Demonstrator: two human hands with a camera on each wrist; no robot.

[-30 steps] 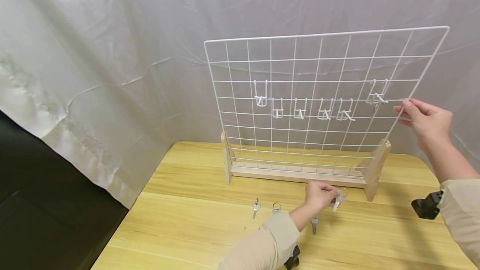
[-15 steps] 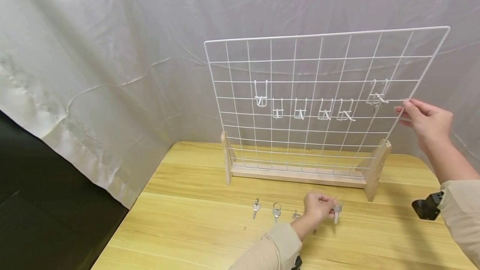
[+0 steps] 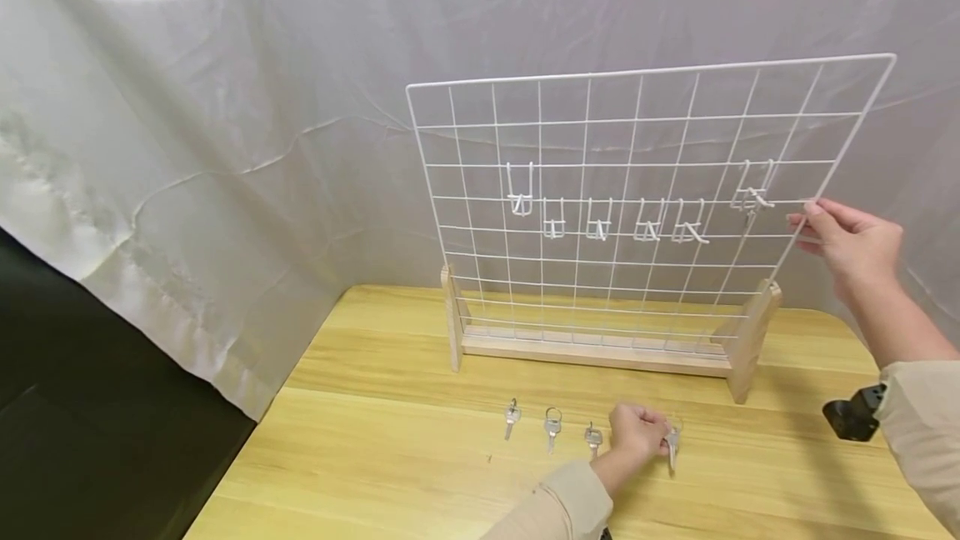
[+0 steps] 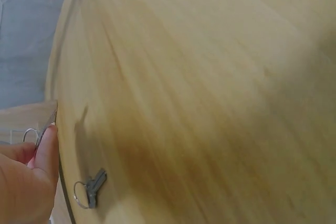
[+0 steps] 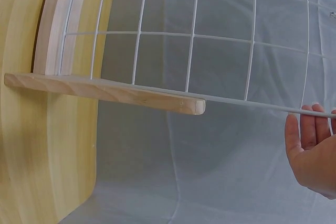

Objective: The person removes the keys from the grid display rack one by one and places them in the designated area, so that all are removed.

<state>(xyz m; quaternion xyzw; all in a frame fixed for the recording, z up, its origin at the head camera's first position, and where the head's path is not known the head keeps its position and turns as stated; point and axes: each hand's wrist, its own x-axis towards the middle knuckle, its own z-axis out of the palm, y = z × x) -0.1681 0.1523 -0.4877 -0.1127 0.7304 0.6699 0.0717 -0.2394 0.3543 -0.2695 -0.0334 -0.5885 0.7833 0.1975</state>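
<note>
My left hand [image 3: 637, 433] pinches a key [image 3: 672, 447] by the end near its ring. In the left wrist view the held key [image 4: 46, 128] is raised above the tabletop, its split ring beside the fingers. Another key with a ring [image 4: 94, 188] lies on the wood close by; the left hand hides it in the head view. To the left of this hand lie a key [image 3: 593, 437], a second key [image 3: 552, 430] and a third [image 3: 512, 419]. My right hand [image 3: 862, 244] grips the right edge of the white wire grid panel [image 3: 615, 120], thumb and fingers about the wire [image 5: 310, 112].
The panel stands upright in a wooden base [image 3: 592, 354] on the wood-grain table [image 3: 360, 423]. Several white hooks, such as this hook [image 3: 520, 203], hang on the grid. A key appears to hang from the far-right hook [image 3: 752, 200]. Grey curtain [image 3: 300, 65] surrounds the table's back.
My left hand has drawn back toward the table's front with the key, uncovering keys to its left and covering one beneath. The right hand stays on the grid edge.
</note>
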